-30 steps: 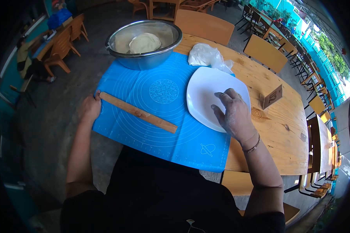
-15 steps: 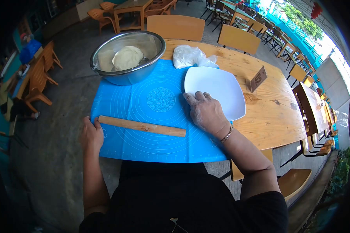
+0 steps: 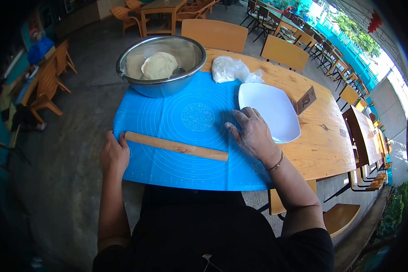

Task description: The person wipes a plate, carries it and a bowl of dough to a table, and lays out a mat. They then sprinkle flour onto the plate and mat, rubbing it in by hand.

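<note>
My left hand (image 3: 114,154) is at the left edge of the blue baking mat (image 3: 167,174), its bent fingers at the border and thumb over the top. Just beside the thumb lies one end of a wooden rolling pin (image 3: 177,146), which rests slanting across the mat. My right hand (image 3: 254,136), dusted with flour, has its fingers apart and holds nothing. It hovers low by the left side of a white square plate (image 3: 274,109), overlapping its rim in this view. The plate lies partly on the mat, partly on the wood.
A steel bowl (image 3: 163,88) with a ball of dough (image 3: 159,66) stands at the mat's back left. Beside it sits a plastic bag of white powder (image 3: 231,69). A small number sign (image 3: 306,100) stands on the wooden table (image 3: 324,136). Chairs (image 3: 215,35) surround the table.
The plate has shifted right across the table, closer to the number sign. My right hand has also moved right and its fingers have spread. The whole view has turned slightly left.
</note>
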The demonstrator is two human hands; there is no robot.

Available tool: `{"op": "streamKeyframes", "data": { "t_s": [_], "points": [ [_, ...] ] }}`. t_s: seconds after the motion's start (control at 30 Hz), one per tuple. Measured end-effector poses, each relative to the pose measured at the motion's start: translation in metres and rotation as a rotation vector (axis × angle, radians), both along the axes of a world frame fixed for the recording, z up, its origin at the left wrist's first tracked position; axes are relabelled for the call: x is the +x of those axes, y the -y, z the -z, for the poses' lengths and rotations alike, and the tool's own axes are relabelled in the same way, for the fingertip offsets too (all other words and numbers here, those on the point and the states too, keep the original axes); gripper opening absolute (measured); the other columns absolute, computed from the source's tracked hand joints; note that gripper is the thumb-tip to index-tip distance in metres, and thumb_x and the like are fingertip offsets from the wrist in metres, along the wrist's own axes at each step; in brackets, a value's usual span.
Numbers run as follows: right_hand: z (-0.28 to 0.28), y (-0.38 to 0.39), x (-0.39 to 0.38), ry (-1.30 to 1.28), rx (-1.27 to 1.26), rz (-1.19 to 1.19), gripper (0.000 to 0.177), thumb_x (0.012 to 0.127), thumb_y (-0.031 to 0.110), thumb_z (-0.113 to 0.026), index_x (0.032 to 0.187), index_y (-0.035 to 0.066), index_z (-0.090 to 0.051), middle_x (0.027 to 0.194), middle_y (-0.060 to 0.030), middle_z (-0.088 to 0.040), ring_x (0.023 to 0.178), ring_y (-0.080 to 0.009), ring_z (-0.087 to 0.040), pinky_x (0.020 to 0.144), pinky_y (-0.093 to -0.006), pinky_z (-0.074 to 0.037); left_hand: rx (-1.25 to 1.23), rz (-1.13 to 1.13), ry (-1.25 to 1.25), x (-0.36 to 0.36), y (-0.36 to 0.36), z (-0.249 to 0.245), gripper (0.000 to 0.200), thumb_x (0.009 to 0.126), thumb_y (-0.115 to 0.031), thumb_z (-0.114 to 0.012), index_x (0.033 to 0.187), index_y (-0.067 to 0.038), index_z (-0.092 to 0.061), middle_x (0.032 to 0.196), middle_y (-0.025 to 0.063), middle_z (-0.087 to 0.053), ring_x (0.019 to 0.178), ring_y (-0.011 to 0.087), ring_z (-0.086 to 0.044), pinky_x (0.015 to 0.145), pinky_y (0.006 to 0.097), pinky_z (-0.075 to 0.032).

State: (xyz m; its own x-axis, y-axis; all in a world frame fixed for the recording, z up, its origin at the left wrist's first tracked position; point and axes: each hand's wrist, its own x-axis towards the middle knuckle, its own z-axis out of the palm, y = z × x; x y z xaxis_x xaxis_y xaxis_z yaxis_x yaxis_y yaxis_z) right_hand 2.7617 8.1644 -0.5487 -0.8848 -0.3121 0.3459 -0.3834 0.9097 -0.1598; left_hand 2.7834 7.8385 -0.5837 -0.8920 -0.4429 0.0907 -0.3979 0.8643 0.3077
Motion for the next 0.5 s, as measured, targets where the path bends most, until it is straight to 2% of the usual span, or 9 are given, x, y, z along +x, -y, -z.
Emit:
{"op": "streamKeyframes", "data": {
  "t_s": [0.03, 0.13, 0.17, 0.27, 0.33, 0.5],
  "points": [
    [-0.006, 0.006, -0.003, 0.060, -0.014, -0.005, 0.036, 0.084, 0.025, -0.057, 0.110, 0.000, -0.056, 0.100, -0.0183, -0.055, 0.094, -0.0313, -0.053, 0.085, -0.0388, -0.044, -0.007, 0.006, -0.003, 0.000, -0.001, -0.001, 0.041, 0.092, -0.033, -0.036, 0.112, 0.002, -0.042, 0.100, 0.0212, -0.059, 0.093, 0.0368, -0.057, 0.079, 0.0451, -0.045],
    [-0.020, 0.011, -0.024, 0.045, -0.024, -0.043, 0.035, 0.083, 0.021, -0.058, 0.110, -0.001, -0.056, 0.101, -0.0189, -0.055, 0.097, -0.0319, -0.053, 0.086, -0.0388, -0.044, 0.025, 0.019, 0.011, 0.001, -0.001, -0.004, 0.038, 0.092, -0.033, -0.037, 0.105, 0.001, -0.045, 0.095, 0.0211, -0.060, 0.088, 0.0372, -0.059, 0.076, 0.0452, -0.045],
    [-0.024, 0.007, -0.034, 0.016, -0.034, -0.058, 0.034, 0.081, 0.020, -0.058, 0.107, -0.001, -0.056, 0.096, -0.0185, -0.054, 0.095, -0.0309, -0.052, 0.085, -0.0387, -0.044, 0.027, 0.013, 0.015, 0.000, 0.000, -0.002, 0.038, 0.092, -0.033, -0.037, 0.105, 0.001, -0.045, 0.095, 0.0211, -0.060, 0.088, 0.0372, -0.059, 0.076, 0.0452, -0.045],
    [-0.029, -0.010, -0.069, 0.051, -0.075, 0.095, 0.034, 0.080, 0.018, -0.061, 0.108, -0.001, -0.057, 0.104, -0.0204, -0.055, 0.093, -0.0321, -0.055, 0.083, -0.0373, -0.045, -0.012, 0.034, -0.013, -0.003, 0.005, 0.003, 0.035, 0.091, -0.032, -0.039, 0.099, 0.001, -0.047, 0.092, 0.0213, -0.061, 0.085, 0.0378, -0.059, 0.074, 0.0456, -0.046],
    [-0.033, -0.016, -0.072, 0.054, -0.135, 0.109, 0.033, 0.079, 0.017, -0.062, 0.106, -0.002, -0.058, 0.103, -0.0209, -0.055, 0.093, -0.0331, -0.056, 0.083, -0.0372, -0.045, 0.042, 0.027, -0.019, -0.003, 0.004, 0.002, 0.035, 0.090, -0.033, -0.041, 0.096, 0.001, -0.048, 0.089, 0.0220, -0.061, 0.084, 0.0380, -0.059, 0.073, 0.0456, -0.046],
    [-0.018, 0.006, -0.052, 0.055, -0.208, -0.059, 0.031, 0.076, 0.014, -0.064, 0.102, -0.001, -0.059, 0.099, -0.0186, -0.056, 0.090, -0.0325, -0.056, 0.079, -0.0388, -0.046, 0.038, 0.029, -0.025, -0.004, 0.009, 0.006, 0.035, 0.090, -0.032, -0.042, 0.095, 0.001, -0.049, 0.087, 0.0227, -0.061, 0.083, 0.0382, -0.059, 0.072, 0.0457, -0.046]
  ]
}}
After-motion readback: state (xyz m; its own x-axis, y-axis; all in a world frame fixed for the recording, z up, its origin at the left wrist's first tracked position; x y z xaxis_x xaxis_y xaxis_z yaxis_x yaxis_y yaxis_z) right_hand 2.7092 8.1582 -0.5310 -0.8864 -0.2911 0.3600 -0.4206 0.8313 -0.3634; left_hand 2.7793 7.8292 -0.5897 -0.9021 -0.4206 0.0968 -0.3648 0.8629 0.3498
